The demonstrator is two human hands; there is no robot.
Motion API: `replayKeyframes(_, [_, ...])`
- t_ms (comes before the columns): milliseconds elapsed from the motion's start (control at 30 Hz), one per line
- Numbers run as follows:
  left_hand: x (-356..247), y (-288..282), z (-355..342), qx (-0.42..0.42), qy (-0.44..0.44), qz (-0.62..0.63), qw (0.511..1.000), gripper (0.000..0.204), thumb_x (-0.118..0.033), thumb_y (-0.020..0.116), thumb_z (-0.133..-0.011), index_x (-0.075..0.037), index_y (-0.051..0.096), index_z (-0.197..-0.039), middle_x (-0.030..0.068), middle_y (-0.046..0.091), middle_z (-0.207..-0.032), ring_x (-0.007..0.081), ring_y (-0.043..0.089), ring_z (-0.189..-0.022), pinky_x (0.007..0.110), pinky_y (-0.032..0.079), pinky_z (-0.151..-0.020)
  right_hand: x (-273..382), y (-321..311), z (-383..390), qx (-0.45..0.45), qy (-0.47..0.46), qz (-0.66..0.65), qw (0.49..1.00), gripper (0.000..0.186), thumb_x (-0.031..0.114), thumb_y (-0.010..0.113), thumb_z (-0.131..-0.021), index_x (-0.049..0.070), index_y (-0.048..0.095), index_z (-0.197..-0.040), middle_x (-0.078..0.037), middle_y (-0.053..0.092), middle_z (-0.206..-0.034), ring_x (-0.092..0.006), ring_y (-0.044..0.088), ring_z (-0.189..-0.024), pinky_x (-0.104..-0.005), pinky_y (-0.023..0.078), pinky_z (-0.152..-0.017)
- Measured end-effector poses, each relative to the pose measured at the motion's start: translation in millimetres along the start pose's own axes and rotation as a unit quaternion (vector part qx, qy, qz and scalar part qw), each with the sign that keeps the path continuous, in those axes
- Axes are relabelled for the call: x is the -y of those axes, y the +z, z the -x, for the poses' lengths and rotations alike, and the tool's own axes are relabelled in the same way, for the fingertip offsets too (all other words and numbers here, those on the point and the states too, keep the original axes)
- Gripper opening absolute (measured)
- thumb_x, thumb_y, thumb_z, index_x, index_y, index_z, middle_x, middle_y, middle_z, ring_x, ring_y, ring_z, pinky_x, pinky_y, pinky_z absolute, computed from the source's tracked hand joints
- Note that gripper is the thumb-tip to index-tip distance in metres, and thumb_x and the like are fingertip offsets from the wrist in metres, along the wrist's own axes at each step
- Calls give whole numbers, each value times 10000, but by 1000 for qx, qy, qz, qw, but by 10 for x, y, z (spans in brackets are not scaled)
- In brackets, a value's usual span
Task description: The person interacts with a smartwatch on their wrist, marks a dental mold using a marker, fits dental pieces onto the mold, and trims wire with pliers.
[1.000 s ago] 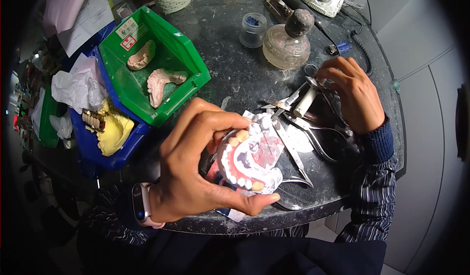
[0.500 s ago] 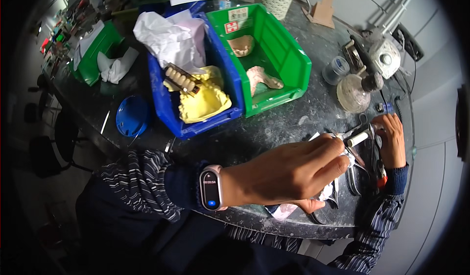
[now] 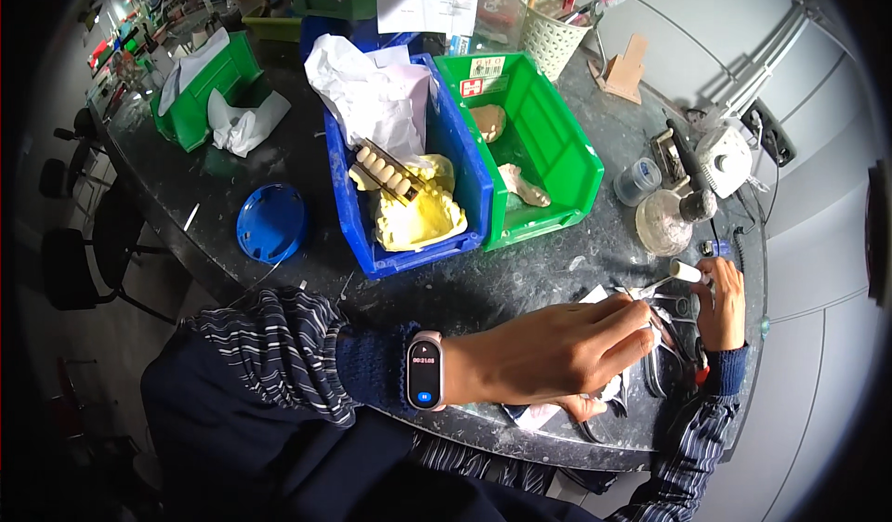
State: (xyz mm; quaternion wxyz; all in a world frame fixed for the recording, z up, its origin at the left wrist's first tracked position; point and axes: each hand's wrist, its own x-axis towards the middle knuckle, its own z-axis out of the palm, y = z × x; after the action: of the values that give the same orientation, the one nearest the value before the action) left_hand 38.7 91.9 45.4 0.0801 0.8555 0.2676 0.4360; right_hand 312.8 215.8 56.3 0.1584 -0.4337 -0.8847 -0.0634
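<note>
Dental cast (image 3: 611,388): mostly hidden behind left hand (image 3: 557,355), only a whitish edge showing, near the front of the tabletop (image 3: 548,276), right of centre. Held between thumb below and the other fingers above; raised or resting, cannot tell.

Dark and dust-marked, that tabletop, with a curved front edge. On it, blue bin (image 3: 478,178) and green bin (image 3: 567,150) side by side, blue to the left. Farther left, smaller green bin (image 3: 237,67), with crumpled tissue (image 3: 243,127) just beside. Toward the back of the blue bin, crumpled white paper (image 3: 358,95). Far to the right, right hand (image 3: 722,304), fingers bent and narrow. Behind the bins, cream woven basket (image 3: 553,48) with pens (image 3: 570,0) inside. Near the right edge, white control box (image 3: 725,160); before it, round glass bottle (image 3: 662,227) with a dark stopper.

Toward the front of the blue bin, yellow cast (image 3: 423,225); left of the same bin, apart, round blue lid (image 3: 270,225). Between the hands, pliers (image 3: 656,373), partly covered. Beside the bottle, clear jar (image 3: 636,183). In the larger green bin, two pale casts (image 3: 523,188). Tilted against the yellow one, strip of cream teeth (image 3: 383,169). On left wrist, smart band (image 3: 425,371). In the right fingers, by one end, white cylindrical handle (image 3: 686,271).
</note>
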Motion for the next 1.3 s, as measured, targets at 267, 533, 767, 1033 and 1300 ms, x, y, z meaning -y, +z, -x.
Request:
replayKeyframes(267, [-11, -5, 16, 3, -17, 22, 1000, 764, -309, 793, -547, 83, 478, -1123, 133, 428, -976, 274, 526, -933, 329, 528, -785, 50, -8, 133, -101, 54, -260, 959, 184, 128, 442, -972, 4, 447, -1108, -87, 533, -833, -204, 527, -683, -324, 446, -656])
replayKeyframes(533, [-10, 3, 13, 15, -22, 22, 999, 758, -257, 816, -524, 92, 472, -1102, 160, 430, -1018, 299, 523, -980, 349, 512, -822, 385, 20, 115, -96, 2, -135, 986, 192, 160, 503, -955, -6, 503, -1053, -185, 576, -736, -328, 570, -564, -370, 449, -549])
replayKeyframes(767, [78, 32, 19, -15, -1, 26, 1000, 633, -339, 702, -688, 104, 491, -1089, 174, 442, -973, 293, 526, -890, 349, 501, -783, 924, -299, 256, -315, -180, -159, 918, 200, 188, 677, -810, 76, 538, -720, -17, 530, -588, -147, 482, -462, -289, 366, -479])
replayKeyframes(1033, [106, 39, 15, -17, -37, -10, 999, 295, -67, 620, -679, 61, 484, -908, 174, 453, -967, 285, 535, -939, 350, 492, -795, 1919, -474, 75, -67, -446, -123, 884, 261, 159, 615, -772, 163, 598, -1032, 22, 659, -1168, -22, 449, -527, -157, 311, -462])
replayKeyframes(1300, [90, 106, 4, -42, -13, 28, 999, 282, -92, 602, -681, 59, 490, -891, 164, 434, -929, 299, 536, -877, 357, 505, -712, 2243, -511, -84, 53, -410, -247, 876, 347, -13, 603, -718, 2, 435, -1021, -226, 655, -1101, -132, 575, -470, -251, 438, -403])
